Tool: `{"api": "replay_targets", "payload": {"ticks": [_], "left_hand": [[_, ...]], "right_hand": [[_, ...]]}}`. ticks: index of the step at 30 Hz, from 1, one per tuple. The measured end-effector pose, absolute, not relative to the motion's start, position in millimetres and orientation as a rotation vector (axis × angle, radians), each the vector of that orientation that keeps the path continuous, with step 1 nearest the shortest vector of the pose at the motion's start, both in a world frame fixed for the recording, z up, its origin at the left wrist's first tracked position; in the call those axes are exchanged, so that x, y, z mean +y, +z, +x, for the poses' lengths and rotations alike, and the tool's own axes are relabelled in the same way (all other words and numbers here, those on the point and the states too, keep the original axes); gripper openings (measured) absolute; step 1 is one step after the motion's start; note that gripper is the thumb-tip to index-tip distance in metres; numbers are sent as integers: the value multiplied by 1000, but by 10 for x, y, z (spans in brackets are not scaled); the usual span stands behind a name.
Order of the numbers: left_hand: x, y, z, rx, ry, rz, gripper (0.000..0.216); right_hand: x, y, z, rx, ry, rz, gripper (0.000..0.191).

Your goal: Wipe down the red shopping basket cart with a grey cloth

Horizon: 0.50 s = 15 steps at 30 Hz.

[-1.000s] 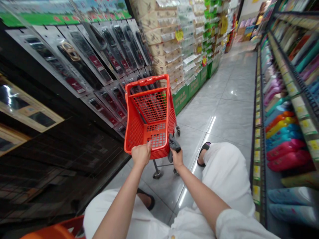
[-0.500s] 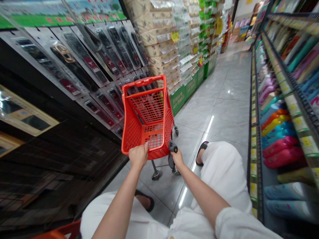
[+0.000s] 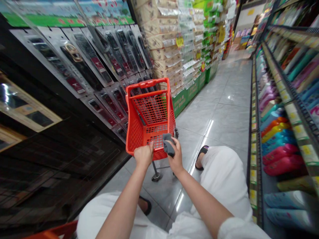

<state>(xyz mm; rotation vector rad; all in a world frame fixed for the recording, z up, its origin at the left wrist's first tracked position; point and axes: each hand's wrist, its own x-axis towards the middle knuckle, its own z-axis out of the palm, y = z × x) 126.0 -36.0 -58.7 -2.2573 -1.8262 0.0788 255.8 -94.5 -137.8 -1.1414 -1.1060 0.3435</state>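
– Grey tiled floor, tight shop aisle. So what's up with that little red cart?

– It's standing just ahead of the person's knees, near end facing them. Left hand is clamped on the near rim, right hand has its fingers curled tight round a grey cloth up at the near right corner. Can't tell if the cloth actually touches the cart tho.

– Which step is that, you reckon?

– Looks like hold-and-wipe to me, one hand bracing, the other on rag duty. Imo the next move calls for a firm left hold so the wheels don't roll, and the cloth pressed flat on the red plastic.

– And around it?

– Carded belts hang just beside the cart, stacked packs beyond, bottles on the right-hand shelf.
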Motion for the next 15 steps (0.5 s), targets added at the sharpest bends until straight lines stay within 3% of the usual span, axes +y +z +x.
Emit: {"api": "replay_targets", "payload": {"ticks": [4,9,15], "left_hand": [[-410,-573,1338,-1831,60,-2287,86],[-579,-505,1473,-1781,90,-2417,80],[-585,-348,1243,-1230,193,-2913,54]], "right_hand": [[-1046,-1449,2626,-1184,241,-1256,45],[-730,-1209,2885,-968,275,-1341,30],[-731,-1158,3207,-977,338,-1310,26]]}}
